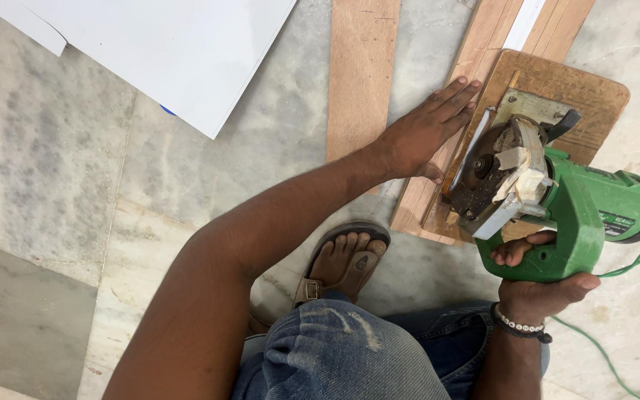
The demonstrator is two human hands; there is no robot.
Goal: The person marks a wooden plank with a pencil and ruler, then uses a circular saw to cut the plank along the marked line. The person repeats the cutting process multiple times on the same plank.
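The right hand (538, 285) is clamped around the handle of the green circular saw (557, 204), its body pointing right. The left hand (424, 133) lies flat, fingers together, on the wooden strip (475, 67) just left of the saw. The strip's far end is cut off.

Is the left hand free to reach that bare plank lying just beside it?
Probably yes. The left hand rests flat on the wood strip and holds nothing, and the bare plank lies right beside it with nothing between them.

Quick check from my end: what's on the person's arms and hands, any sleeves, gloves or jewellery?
Both arms are bare, with no sleeves and no gloves. The left hand wears nothing. The right hand has a dark band and a string of pale beads at the wrist.
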